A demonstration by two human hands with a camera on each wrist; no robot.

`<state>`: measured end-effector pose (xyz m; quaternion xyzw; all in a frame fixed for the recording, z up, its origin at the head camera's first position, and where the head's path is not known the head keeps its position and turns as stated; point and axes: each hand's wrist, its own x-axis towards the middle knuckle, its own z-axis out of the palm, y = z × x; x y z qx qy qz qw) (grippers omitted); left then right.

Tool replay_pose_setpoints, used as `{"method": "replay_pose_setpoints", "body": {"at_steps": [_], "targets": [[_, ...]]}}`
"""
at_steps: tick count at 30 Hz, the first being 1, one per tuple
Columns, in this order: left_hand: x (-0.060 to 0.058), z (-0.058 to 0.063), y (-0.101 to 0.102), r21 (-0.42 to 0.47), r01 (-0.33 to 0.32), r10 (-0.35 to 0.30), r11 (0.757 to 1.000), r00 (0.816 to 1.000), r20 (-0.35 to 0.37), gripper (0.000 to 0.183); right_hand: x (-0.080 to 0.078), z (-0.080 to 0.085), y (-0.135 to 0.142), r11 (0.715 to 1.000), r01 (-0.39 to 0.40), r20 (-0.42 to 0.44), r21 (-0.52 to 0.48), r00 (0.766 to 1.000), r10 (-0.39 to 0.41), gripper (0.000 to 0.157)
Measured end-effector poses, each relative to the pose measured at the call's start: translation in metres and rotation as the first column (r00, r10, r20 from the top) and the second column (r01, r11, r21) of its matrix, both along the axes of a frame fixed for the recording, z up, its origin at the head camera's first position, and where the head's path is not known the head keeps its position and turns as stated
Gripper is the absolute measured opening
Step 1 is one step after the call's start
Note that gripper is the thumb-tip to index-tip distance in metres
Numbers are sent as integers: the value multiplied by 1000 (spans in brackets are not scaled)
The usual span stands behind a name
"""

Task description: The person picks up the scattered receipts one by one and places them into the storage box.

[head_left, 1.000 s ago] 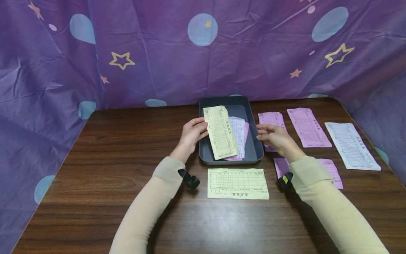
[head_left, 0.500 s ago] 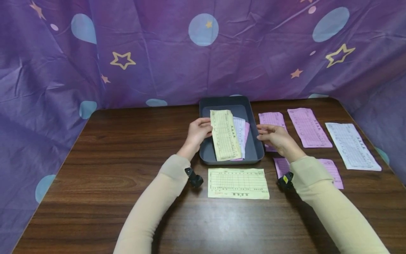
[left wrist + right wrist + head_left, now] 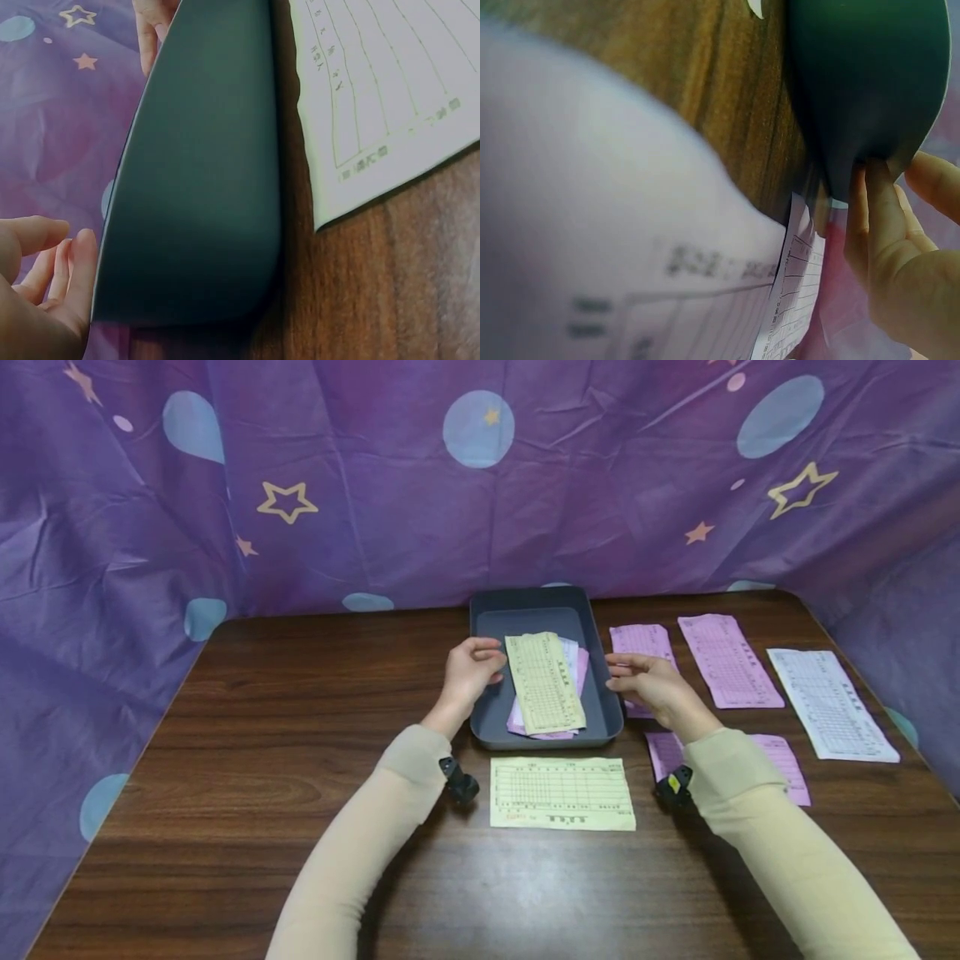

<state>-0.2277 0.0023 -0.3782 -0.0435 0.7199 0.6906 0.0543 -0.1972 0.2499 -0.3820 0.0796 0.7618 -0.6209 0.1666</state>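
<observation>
A dark grey tray [image 3: 483, 727] holds a small pile of printed paper forms. On top lies a yellow form [image 3: 543, 685], with white and pink ones [image 3: 580, 664] showing beneath it. Just left of the yellow form, my left hand [image 3: 468, 675] hovers over the tray's left rim, thumb and fingers loosely bent with nothing between them. My right hand [image 3: 652, 687] holds the tray's right wall; in the right wrist view its fingers [image 3: 881, 202] lie against the outer side and the thumb is at the rim.
Nearest me, a second yellow form [image 3: 562, 793] lies crosswise before the tray. To the right are pink forms [image 3: 731, 664], one partly under my right wrist, and a white form [image 3: 832, 706]. A purple star-patterned curtain [image 3: 390, 485] hangs behind the wooden table [image 3: 262, 735].
My left hand has carried the yellow form rightward and down onto the pile and let it go. The right hand has stayed at the tray's wall.
</observation>
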Motion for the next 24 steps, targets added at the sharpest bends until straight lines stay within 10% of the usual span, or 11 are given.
{"method": "replay_pose_setpoints", "body": {"at_steps": [24], "targets": [[29, 11, -46, -22, 67, -67, 998, 998, -17, 31, 2, 2, 1, 1000, -9, -20, -9, 1000, 8, 62]]}}
